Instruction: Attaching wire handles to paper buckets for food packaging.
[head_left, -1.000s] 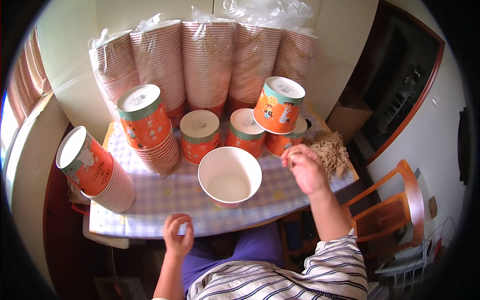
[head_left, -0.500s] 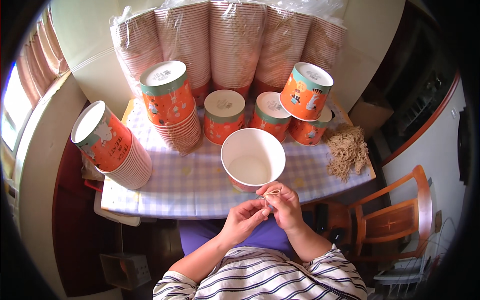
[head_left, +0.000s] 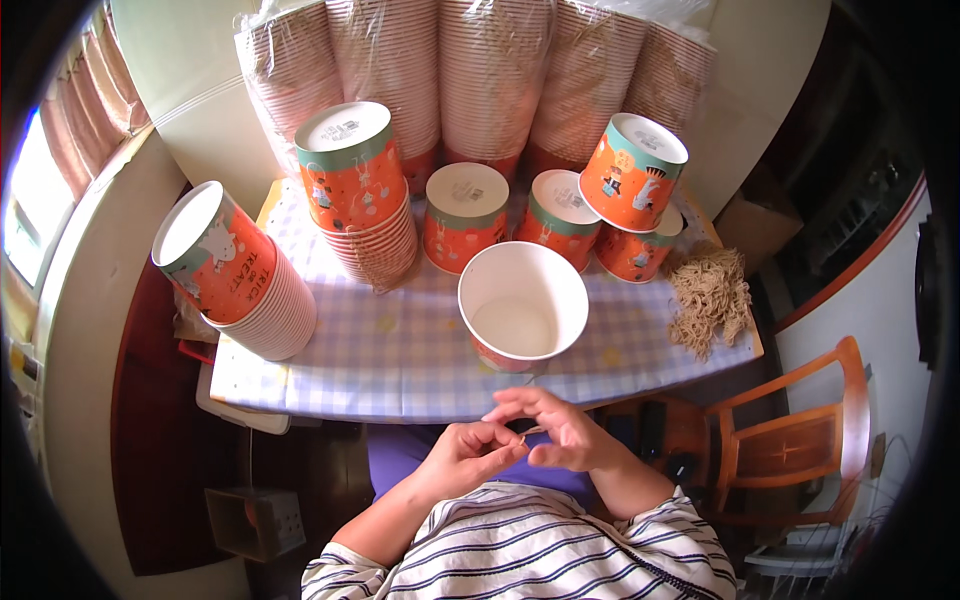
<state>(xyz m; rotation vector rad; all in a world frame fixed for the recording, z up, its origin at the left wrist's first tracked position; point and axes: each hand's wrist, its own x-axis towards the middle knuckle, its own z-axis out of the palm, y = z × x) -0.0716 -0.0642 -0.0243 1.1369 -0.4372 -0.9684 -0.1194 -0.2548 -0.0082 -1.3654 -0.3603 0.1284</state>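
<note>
My left hand [head_left: 468,455] is closed in a pinch on a short piece of beige string [head_left: 533,431], held over my lap just off the table's front edge. Beside it, my right hand [head_left: 556,432] has its fingers spread apart; the string passes close to its palm, and I see no grip on it. Straight ahead of both hands, an orange paper bucket [head_left: 523,305] stands with its open mouth up and its white inside showing. A tangled heap of beige strings [head_left: 708,300] lies on the table's right side.
Upside-down orange buckets [head_left: 466,220] stand behind the open one. Stacks of nested buckets rise at the left [head_left: 262,300] and left middle [head_left: 372,235]. Plastic-wrapped tall stacks [head_left: 492,80] line the back. A wooden chair [head_left: 785,460] is at the right of the checked tablecloth [head_left: 390,345].
Both hands have come lower, away from the bucket and towards my body. My right hand's fingers have opened from their pinch on the string. The view has shifted slightly.
</note>
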